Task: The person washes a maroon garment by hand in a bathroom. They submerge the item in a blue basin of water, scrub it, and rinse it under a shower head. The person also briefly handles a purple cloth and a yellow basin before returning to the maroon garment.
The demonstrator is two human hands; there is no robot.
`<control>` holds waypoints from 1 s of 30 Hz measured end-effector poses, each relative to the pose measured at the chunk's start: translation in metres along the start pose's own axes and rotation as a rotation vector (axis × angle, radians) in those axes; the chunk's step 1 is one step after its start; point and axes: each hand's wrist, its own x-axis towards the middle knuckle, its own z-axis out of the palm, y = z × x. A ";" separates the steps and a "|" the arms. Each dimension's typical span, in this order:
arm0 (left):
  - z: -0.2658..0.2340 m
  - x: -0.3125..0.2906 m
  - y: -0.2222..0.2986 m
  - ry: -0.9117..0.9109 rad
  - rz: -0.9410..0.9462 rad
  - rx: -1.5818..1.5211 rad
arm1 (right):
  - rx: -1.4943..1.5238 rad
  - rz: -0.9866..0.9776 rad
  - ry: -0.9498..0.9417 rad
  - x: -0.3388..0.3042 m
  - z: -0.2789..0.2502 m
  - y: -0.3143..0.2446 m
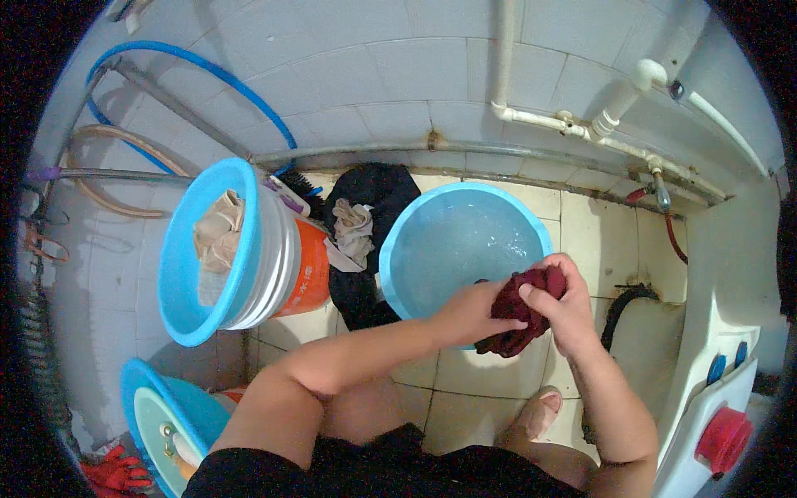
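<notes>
A bunched dark red cloth [516,319] is gripped between my two hands, over the near right rim of a light blue basin [396,286] of water on the floor. My left hand [471,314] holds it from the left, some of its fingers hidden by the folds. On the other side my right hand [571,309] wraps round it, thumb lying across the top. What kind of garment the cloth is cannot be made out. Dark clothes [374,178] lie on the tiles left of the basin, with a crumpled pale cloth [353,228] on them.
At left, a blue basin [178,311] holding beige cloths rests on a white and orange bucket [311,261]. More basins [137,382] and red gloves [116,471] are at the lower left. Pipes [540,118] run along the wall; a white appliance [706,332] with a red knob stands right.
</notes>
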 end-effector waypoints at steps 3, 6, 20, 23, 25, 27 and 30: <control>0.007 0.008 0.003 -0.007 0.085 -0.054 | -0.033 0.020 -0.005 0.000 -0.013 -0.001; 0.018 -0.001 -0.008 0.043 0.153 -0.046 | -0.072 -0.007 -0.028 -0.012 -0.010 -0.003; 0.010 -0.041 0.031 -0.110 0.143 0.009 | -0.024 0.035 0.006 -0.060 -0.005 -0.008; 0.017 -0.032 0.027 -0.126 0.147 0.044 | 0.028 0.039 0.008 -0.061 -0.013 -0.001; 0.019 -0.027 0.024 -0.128 0.139 0.121 | 0.008 0.045 0.006 -0.058 -0.018 0.002; 0.020 -0.024 0.026 -0.146 0.134 0.141 | 0.021 0.050 -0.004 -0.057 -0.021 0.002; 0.020 -0.023 0.035 -0.145 0.138 0.121 | -0.007 0.049 -0.011 -0.057 -0.026 -0.003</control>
